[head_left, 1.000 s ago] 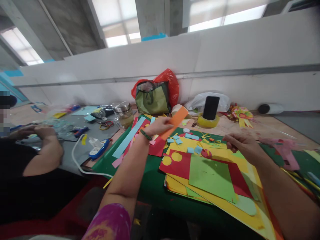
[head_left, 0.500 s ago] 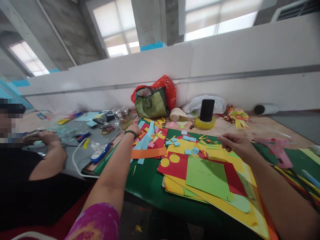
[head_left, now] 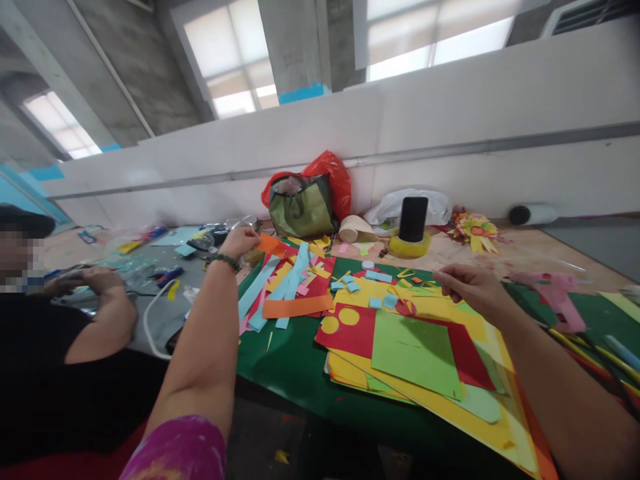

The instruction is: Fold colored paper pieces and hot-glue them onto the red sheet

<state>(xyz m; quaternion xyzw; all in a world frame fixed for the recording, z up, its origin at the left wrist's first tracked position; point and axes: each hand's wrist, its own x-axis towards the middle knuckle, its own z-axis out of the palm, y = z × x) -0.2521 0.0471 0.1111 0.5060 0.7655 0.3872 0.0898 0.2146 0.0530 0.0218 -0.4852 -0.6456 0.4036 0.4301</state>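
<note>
My left hand (head_left: 243, 241) is at the far left of the coloured paper, its fingers closed on a piece of orange paper (head_left: 271, 245). Just below lie light blue paper strips (head_left: 293, 285), a red sheet (head_left: 324, 285) and an orange paper strip (head_left: 297, 307). On the right, my right hand (head_left: 461, 283) hovers over the yellow sheets with its fingers pinched together; whatever is in them cannot be made out. Near it are a green sheet (head_left: 416, 353) and small blue paper pieces (head_left: 390, 301).
A phone (head_left: 413, 219) leans upright on a yellow tape roll (head_left: 410, 247). A pink glue gun (head_left: 557, 300) lies right of my right hand. Behind stand a green bag (head_left: 303, 210) and a paper rosette (head_left: 475, 230). Another person's hand (head_left: 100, 277) works at the left.
My left hand has moved left and up from the paper pile, bringing the orange piece into clearer view. The blue strips beneath it are now uncovered. My right hand has barely moved.
</note>
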